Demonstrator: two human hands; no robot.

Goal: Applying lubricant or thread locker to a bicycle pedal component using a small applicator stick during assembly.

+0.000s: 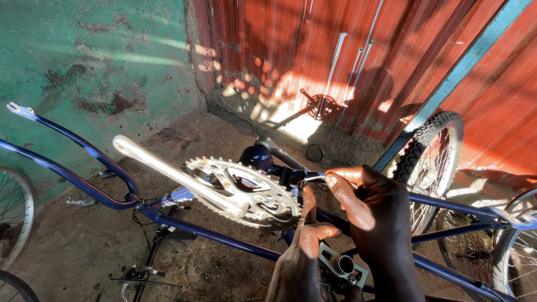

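Observation:
A blue bicycle frame lies upside down in front of me. Its silver toothed chainring and long crank arm face up. My right hand pinches a thin silver cable between thumb and fingertips, just right of the chainring. My left hand sits below it, index finger stretched up to the black part beside the chainring, the other fingers curled. Whether it grips anything is hidden. A grey pedal shows between my two wrists.
A knobby-tyred wheel leans against the red corrugated metal wall. More spoked wheels stand at the right edge and left edge. A green plastered wall rises at the left. A small ring lies on the dirt floor.

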